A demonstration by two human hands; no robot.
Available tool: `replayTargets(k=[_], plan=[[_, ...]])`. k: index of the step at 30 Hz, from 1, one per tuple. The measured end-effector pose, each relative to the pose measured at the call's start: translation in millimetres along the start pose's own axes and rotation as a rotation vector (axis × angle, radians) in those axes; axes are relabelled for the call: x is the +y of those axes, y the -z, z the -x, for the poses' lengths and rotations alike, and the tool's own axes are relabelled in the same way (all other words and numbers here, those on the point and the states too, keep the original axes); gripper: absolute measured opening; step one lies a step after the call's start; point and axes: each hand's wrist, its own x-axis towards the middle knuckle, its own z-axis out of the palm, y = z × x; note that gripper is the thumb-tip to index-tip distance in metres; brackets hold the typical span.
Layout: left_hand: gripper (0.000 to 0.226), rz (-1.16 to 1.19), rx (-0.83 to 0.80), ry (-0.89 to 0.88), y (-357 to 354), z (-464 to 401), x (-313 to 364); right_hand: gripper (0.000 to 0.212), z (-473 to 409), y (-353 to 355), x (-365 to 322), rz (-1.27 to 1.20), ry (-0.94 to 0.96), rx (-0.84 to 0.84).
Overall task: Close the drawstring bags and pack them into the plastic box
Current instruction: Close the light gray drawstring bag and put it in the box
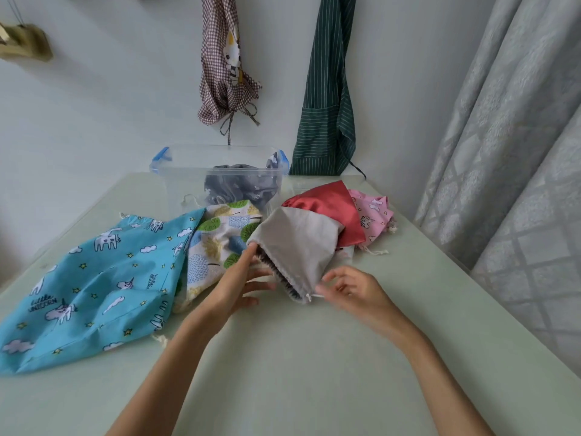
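Observation:
A grey drawstring bag [295, 243] lies in the middle of the table with its open mouth toward me, a dark lining showing inside. My left hand [242, 278] touches the left end of that mouth with straight fingers. My right hand [349, 289] pinches the white cord at the mouth's right corner. A clear plastic box [191, 171] with blue clips stands at the back and holds a dark grey bag [242, 184]. A blue unicorn bag [94, 284], a tree-print bag [220, 243], a red bag [330, 206] and a pink bag [372, 215] lie around.
The pale green table [314, 357] meets a wall at the back and a grey curtain [509, 136] on the right. A checked cloth bag [224, 67] and a green striped apron [327, 99] hang on the wall behind the box.

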Motion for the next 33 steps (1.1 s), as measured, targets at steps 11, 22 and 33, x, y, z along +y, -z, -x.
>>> replayTargets(k=[11, 22, 33], plan=[[0.026, -0.636, 0.203, -0.384, 34, -2, -11, 0.011, 1, 27, 11, 0.196, 0.190, 0.275], [0.032, -0.741, 0.735, -0.374, 43, 0, -14, 0.021, -3, 82, 39, -0.143, -0.275, 0.979], [0.034, -1.034, 0.486, -0.524, -15, 17, -2, 0.023, 2, 27, 8, 0.415, 0.108, 0.649]])
